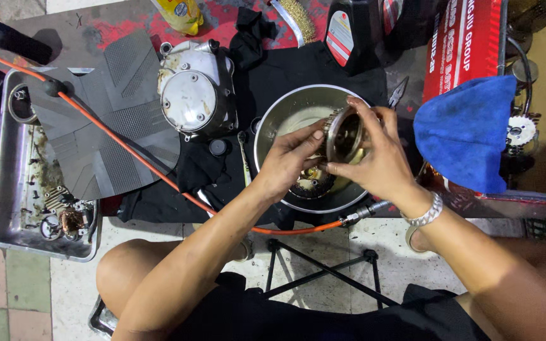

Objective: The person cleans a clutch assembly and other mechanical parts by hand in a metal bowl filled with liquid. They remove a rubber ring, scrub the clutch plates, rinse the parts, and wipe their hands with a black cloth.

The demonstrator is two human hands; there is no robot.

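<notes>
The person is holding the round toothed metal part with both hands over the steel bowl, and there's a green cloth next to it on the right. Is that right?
Not quite: the cloth is blue, not green, as the head view shows. The rest holds: both hands, left and right, hold the round toothed metal part over the steel bowl, with the cloth lying to the right.

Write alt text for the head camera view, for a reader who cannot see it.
Two bare hands, left hand and right hand, hold a round toothed metal part over a steel bowl on a cluttered workbench. Beside the bowl lie a silver engine cover, an orange hose, a blue cloth and a metal tray of small parts.
</notes>
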